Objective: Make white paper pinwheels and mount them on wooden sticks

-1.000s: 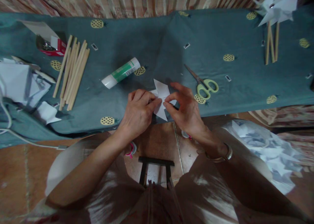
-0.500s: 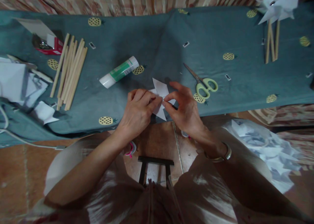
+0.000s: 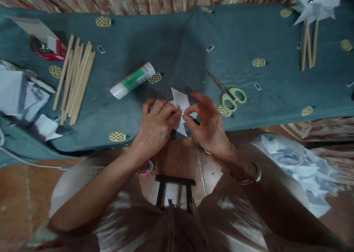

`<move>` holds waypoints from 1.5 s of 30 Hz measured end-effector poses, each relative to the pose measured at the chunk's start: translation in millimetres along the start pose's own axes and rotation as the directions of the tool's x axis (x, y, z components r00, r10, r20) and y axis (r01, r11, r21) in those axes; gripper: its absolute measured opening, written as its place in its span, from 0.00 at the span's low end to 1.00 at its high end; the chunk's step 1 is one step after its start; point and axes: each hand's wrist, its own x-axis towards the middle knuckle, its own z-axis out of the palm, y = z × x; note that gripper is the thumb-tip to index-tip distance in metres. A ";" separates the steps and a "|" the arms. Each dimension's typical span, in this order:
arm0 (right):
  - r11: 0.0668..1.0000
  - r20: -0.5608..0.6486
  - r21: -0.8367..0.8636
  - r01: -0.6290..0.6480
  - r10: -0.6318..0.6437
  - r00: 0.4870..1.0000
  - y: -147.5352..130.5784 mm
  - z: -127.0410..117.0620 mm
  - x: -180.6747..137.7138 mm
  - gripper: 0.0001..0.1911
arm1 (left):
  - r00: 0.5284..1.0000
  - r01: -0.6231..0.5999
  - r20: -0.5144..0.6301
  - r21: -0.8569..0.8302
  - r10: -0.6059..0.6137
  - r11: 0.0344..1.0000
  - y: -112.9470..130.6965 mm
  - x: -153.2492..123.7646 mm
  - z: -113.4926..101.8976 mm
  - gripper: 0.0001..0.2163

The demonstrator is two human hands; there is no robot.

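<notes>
A white paper pinwheel (image 3: 181, 99) with pointed blades lies near the front edge of the table, between my hands. My left hand (image 3: 156, 125) has its fingers closed over the left side of the paper, thumb and forefinger at the middle. From the other side my right hand (image 3: 207, 119) pinches at the centre with thumb and forefinger, its other fingers bent. Whether something small sits in that pinch cannot be made out. A green and white glue stick (image 3: 133, 80) lies beyond my left hand. To the right rest scissors (image 3: 228, 93) with light green handles.
Wooden sticks (image 3: 76, 82) lie at the left beside an open red box (image 3: 52, 51) and white paper pieces (image 3: 13, 91). Finished-looking pinwheels (image 3: 318, 5) on sticks are at the far right. A clear bag of white paper shapes (image 3: 298, 174) stands right of my legs.
Both hands stay at the pinwheel's centre with hardly any movement. The view has shifted slightly, so the things at the left sit a little further left.
</notes>
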 end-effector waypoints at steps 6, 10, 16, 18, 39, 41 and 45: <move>1.000 0.033 0.000 0.002 -0.002 0.999 -2.5 -3.2 -1.7 0.04 | 1.000 0.010 -0.007 0.004 -0.010 1.000 -1.0 -2.7 1.5 0.14; 1.000 0.028 -0.004 -0.003 0.003 1.000 -0.6 -8.9 -1.9 0.05 | 1.000 -0.002 -0.017 0.023 0.003 1.000 -3.7 -4.4 3.2 0.13; 0.998 0.027 0.048 -0.050 0.049 0.998 2.9 -18.1 -0.3 0.07 | 1.000 0.000 -0.002 -0.014 0.000 1.000 -6.5 -4.2 4.3 0.13; 0.996 0.028 0.066 -0.064 0.062 0.998 2.3 -19.2 0.0 0.07 | 0.999 0.026 0.031 -0.057 -0.024 0.998 -6.8 -2.0 4.5 0.13; 1.000 -0.016 0.018 -0.010 0.010 1.000 -8.5 -5.4 10.0 0.08 | 0.999 0.034 0.019 -0.119 -0.032 0.992 -5.6 4.8 8.8 0.15; 0.999 -0.008 0.021 -0.025 0.025 1.000 -7.0 -7.0 8.1 0.07 | 0.999 0.033 0.001 -0.114 -0.033 0.993 -7.4 2.7 9.7 0.15; 1.000 -0.006 -0.007 0.016 -0.016 1.000 -3.5 -10.8 3.3 0.05 | 0.998 0.048 -0.034 -0.116 -0.053 0.992 -10.2 1.1 11.7 0.16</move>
